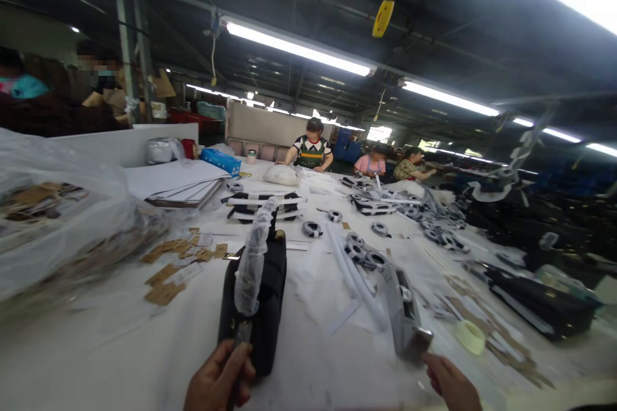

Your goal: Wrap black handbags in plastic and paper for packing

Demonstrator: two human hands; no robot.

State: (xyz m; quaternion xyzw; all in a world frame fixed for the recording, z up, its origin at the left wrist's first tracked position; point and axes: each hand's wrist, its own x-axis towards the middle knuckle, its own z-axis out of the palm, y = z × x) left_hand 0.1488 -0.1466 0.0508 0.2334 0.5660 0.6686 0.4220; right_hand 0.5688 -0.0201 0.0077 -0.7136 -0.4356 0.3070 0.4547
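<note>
My left hand is closed, thumb on top, around the near end of a bag handle. Cloudy plastic film wraps the handle, which rises over a black bag lying on the table. My right hand is at the near end of a grey tape dispenser. Its thumb and forefinger are pinched together by the dispenser's front edge; whatever lies between them is too small to make out.
Brown paper tags and a large clear plastic bag lie on the left. Beyond are stacked black pieces, grey rolled straps and white strips. At right sit a yellowish tape roll and another black bag. Several people work farther back.
</note>
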